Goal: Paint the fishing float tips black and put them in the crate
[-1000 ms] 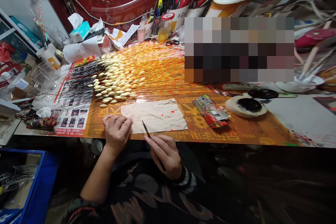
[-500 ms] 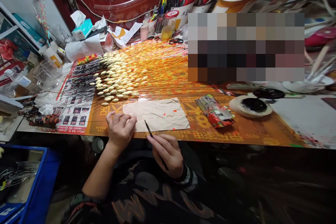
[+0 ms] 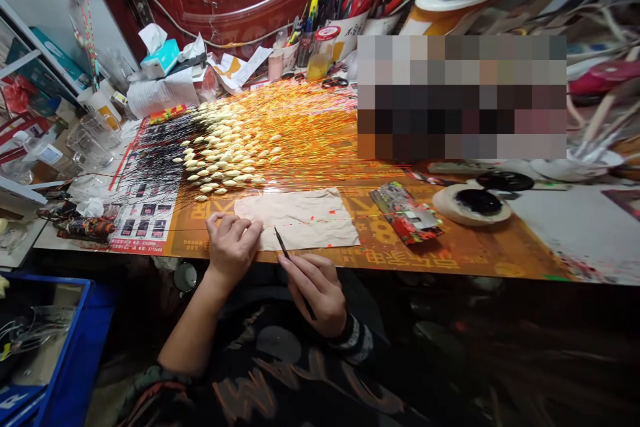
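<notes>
My left hand rests at the left end of a pale cloth, its fingers bent down together. A thin striped float tip runs rightward from beneath those fingers, across the cloth to a paint-smeared block; the float's body is hidden under my hand. In my right hand a slim dark paintbrush is pinched, its point up near the float tip. Beyond the cloth lie many fishing floats with cream bodies, dark stems and red-yellow tips.
A bowl of black paint sits right of the block. Cups of brushes, a jar and a tissue box line the back. Glass mugs stand at left. A blue crate is below the table's left edge.
The view has shifted slightly. The brush and both hands keep nearly the same places over the cloth, with the brush point still by the float tip.
</notes>
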The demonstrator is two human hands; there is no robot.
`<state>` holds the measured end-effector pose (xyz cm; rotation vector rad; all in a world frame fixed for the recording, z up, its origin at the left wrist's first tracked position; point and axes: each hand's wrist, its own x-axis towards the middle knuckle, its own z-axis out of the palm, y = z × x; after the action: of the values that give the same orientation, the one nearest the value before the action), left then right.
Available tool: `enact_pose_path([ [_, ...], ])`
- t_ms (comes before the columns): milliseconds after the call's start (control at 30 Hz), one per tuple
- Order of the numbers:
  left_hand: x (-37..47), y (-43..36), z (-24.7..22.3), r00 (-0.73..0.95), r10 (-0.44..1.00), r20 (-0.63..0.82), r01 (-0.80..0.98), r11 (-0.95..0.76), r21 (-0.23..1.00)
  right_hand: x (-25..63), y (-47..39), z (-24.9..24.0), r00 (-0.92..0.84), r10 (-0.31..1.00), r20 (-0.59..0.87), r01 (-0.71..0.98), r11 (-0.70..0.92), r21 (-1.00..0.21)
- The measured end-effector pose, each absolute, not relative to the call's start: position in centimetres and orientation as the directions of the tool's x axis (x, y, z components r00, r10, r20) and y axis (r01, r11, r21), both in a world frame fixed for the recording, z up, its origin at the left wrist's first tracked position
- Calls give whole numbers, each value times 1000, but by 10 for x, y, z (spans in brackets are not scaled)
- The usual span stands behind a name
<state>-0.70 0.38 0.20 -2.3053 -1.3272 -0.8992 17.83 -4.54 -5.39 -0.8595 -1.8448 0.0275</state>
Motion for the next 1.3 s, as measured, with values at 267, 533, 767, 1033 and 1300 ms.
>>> enact_pose_path([
  [267, -7, 3, 2, 357, 671, 650, 865, -500, 41, 178, -46, -54, -193, 567, 801, 566, 731, -381],
  [533, -7, 4, 2, 352, 671, 653, 865, -499, 48, 179, -45, -53, -199, 564, 801, 574, 730, -371],
  [767, -7, 3, 1, 347, 656, 670, 861, -506, 50, 179, -46, -56, -207, 559, 803, 543, 748, -381],
  [1033, -9, 2, -2, 332, 679, 655, 867, -493, 72, 176, -46, -57, -208, 591, 780, 554, 728, -404],
  [1300, -9, 2, -1, 330, 674, 661, 868, -492, 68, 174, -46, -56, -207, 587, 782, 545, 734, -406],
])
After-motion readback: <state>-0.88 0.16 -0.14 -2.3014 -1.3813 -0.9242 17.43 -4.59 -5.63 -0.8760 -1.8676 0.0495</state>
